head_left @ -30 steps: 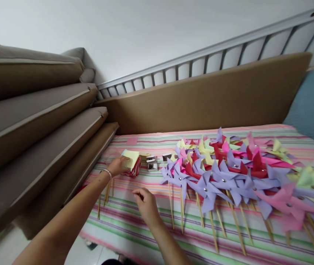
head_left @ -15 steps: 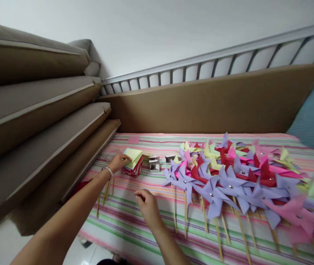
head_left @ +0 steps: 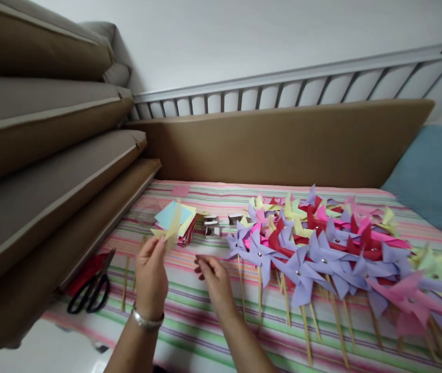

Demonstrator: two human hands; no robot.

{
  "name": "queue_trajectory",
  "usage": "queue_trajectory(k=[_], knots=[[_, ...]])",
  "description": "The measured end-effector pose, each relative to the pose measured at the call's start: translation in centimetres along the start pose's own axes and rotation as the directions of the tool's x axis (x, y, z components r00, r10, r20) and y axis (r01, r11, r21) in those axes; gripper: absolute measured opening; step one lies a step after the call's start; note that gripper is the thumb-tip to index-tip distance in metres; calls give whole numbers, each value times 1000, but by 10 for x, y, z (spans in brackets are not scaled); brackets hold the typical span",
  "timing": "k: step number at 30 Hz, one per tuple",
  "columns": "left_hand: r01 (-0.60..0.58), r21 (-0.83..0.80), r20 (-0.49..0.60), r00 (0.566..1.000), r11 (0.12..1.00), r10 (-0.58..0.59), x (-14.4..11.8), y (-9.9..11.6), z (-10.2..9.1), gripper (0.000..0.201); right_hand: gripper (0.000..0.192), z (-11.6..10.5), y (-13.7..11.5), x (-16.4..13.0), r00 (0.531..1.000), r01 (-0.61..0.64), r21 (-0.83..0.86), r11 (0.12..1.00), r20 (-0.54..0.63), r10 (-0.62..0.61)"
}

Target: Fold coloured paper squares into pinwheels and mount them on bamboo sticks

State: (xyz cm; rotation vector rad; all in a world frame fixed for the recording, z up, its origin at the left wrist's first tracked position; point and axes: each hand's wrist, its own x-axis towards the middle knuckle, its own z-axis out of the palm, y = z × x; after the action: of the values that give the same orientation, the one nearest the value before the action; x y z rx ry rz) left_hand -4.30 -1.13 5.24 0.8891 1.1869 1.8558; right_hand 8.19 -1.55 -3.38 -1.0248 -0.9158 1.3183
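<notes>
My left hand [head_left: 153, 272] is closed in a pinch on a yellow paper piece [head_left: 173, 231], raised above the table and blurred, with slender points spreading from it. Behind it sits a stack of coloured paper squares [head_left: 188, 221], a light blue sheet showing on top. Loosely curled, my right hand [head_left: 215, 284] hovers over the striped cloth with its fingers apart and nothing visible in them. To its right lie many finished paper pinwheels [head_left: 298, 272] on wooden sticks, in purple, red, pink and yellow.
Black-handled scissors [head_left: 90, 292] lie near the left edge by a red item [head_left: 84, 274]. Wooden sticks [head_left: 125, 285] are beside my left hand. Small metallic pieces [head_left: 211, 226] sit behind my hands. Stacked cushions [head_left: 69, 171] and a brown board [head_left: 275, 147] border the striped cloth [head_left: 189, 321].
My left hand has come back from the paper stack toward me, lifting a yellow piece, and a blue sheet now shows on top. The view has shifted, bringing the scissors into sight.
</notes>
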Motion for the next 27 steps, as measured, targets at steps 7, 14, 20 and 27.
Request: queue_trajectory(k=[7,14,20,27], knots=[[513,-146,130,858,846,-497,-9,-39,0,29,52,-11,-16,7,991,-133,377,917,30,131],[627,-54,235,764,777,-601,2,-44,-18,26,25,-14,3,14,983,-91,207,974,-138,121],[689,-107,389,692,716,-608,0,-47,-26,22,24,-1,5,11,979,-66,271,960,-169,115],[693,-246,445,702,677,-556,-19,-59,-13,24,21,2,2,9,959,-33,387,922,-247,138]])
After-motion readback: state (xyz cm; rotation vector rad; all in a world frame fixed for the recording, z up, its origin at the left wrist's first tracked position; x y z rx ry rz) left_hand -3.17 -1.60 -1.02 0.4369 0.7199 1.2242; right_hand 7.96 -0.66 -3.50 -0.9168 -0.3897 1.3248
